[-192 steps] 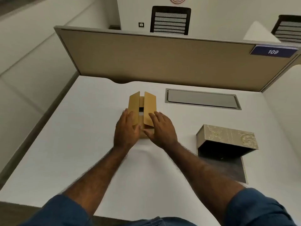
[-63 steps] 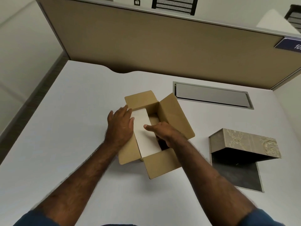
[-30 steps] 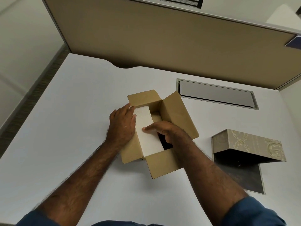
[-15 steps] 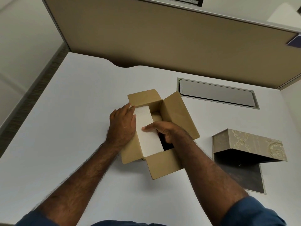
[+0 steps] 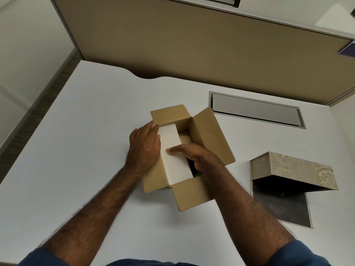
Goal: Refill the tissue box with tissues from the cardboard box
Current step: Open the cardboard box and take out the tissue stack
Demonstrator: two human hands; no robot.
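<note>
Pinching the white tissue stack from both sides: left hand flat against its outer long face with fingertips at the far top corner, right hand with thumb laid across the top and fingers curled down into the dark gap beside it, out of sight, so cannot tell how deep that hold goes. Standing on edge along the left wall of the cardboard box, top edge raised above the rim, near end against the front flap. Looks partly raised, not yet free of the box. Done so far, judging from the layout: all four flaps folded open, stack grasped. Left to do: lifting it clear, carrying it rightward, seating it in the tissue box, closing that box. Lying well apart on the right of the white desk, patterned shell tipped up over a dark base panel, nothing white visible inside. Both forearms reaching forward from blue sleeves and converging on the carton, left wrist nearly straight, right wrist bent downward into the opening. Beyond the carton, a grey cable hatch set in the desk, then the tan partition.
</note>
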